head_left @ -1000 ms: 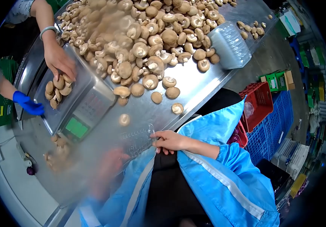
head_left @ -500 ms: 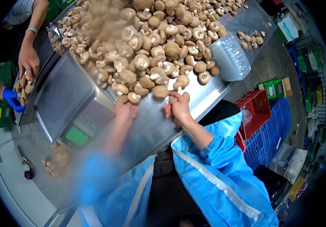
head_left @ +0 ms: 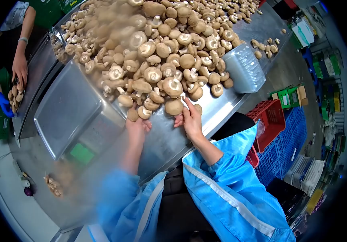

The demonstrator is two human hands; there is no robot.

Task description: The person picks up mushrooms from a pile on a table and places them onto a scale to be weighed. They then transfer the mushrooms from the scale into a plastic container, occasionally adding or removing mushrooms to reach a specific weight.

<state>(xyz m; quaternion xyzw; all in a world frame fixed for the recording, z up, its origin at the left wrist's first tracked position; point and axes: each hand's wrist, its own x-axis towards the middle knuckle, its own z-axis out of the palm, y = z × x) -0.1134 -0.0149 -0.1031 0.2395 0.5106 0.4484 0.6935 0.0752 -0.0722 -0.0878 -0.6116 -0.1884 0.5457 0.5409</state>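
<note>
A large heap of brown-capped shiitake mushrooms lies on the metal table in front of me. My left hand is at the near edge of the heap, its fingers curled round a small mushroom; part of the grip is hidden. My right hand has its index finger stretched out against the front of the heap, with thumb and index apart. Between the two hands sits a round-capped mushroom. Another mushroom is partly hidden behind my right fingers.
A metal weighing scale stands at left. Stacked clear plastic trays stand at the heap's right edge. A co-worker's hand and blue-gloved hand hold mushrooms at far left. A red crate sits below the table's right edge.
The view has shifted slightly, so the heap appears lower. My left hand has moved a little right, and my right index finger is straighter. The co-worker's hands appear further left and lower.
</note>
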